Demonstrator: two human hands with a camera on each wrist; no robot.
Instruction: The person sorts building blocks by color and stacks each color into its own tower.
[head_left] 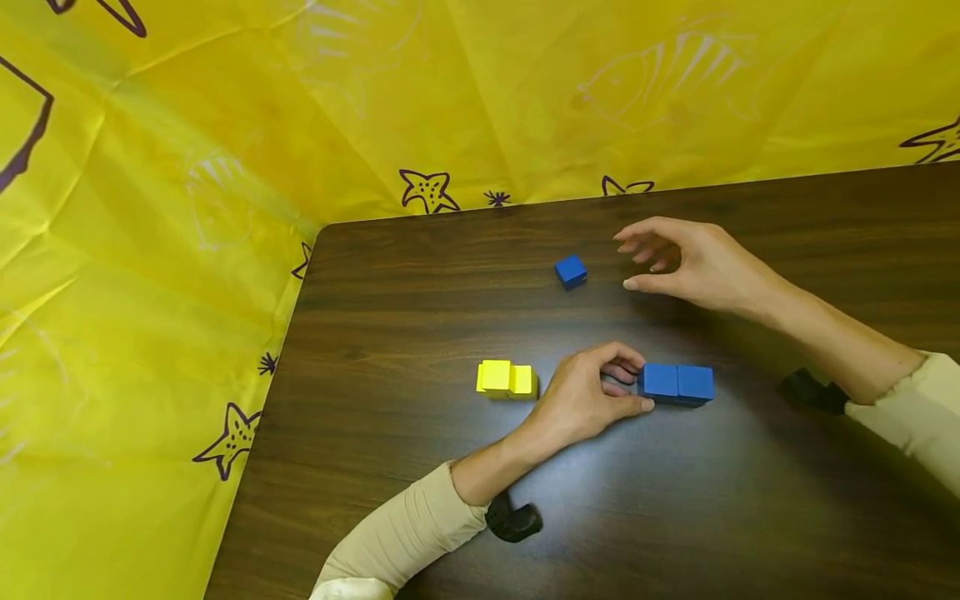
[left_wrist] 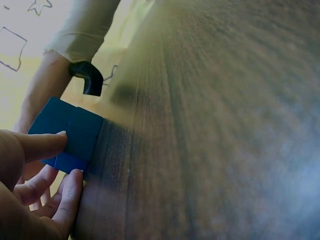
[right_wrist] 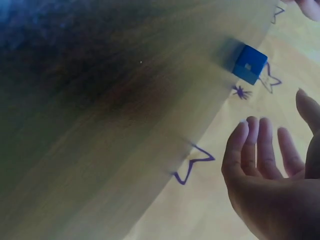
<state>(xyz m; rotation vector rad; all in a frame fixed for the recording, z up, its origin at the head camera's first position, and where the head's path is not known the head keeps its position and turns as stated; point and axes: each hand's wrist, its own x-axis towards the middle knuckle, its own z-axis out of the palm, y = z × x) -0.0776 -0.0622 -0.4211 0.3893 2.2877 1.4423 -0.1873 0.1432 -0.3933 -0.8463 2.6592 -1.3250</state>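
Observation:
Two blue blocks stand side by side on the dark wooden table, pressed against each other. My left hand grips their left end, thumb on the near side and fingers round the other side. In the left wrist view, the thumb lies across a face of the blue blocks, where a seam shows. My right hand hovers holding nothing, its fingers bent loosely and thumb apart. To its left, a single blue cube sits apart on the table; the right wrist view also shows this cube beyond the fingertips.
A small group of yellow blocks sits left of my left hand, one raised above the others. Yellow cloth with sea-creature drawings hangs along the table's back and left edges. Black wrist mounts stick out under the sleeves.

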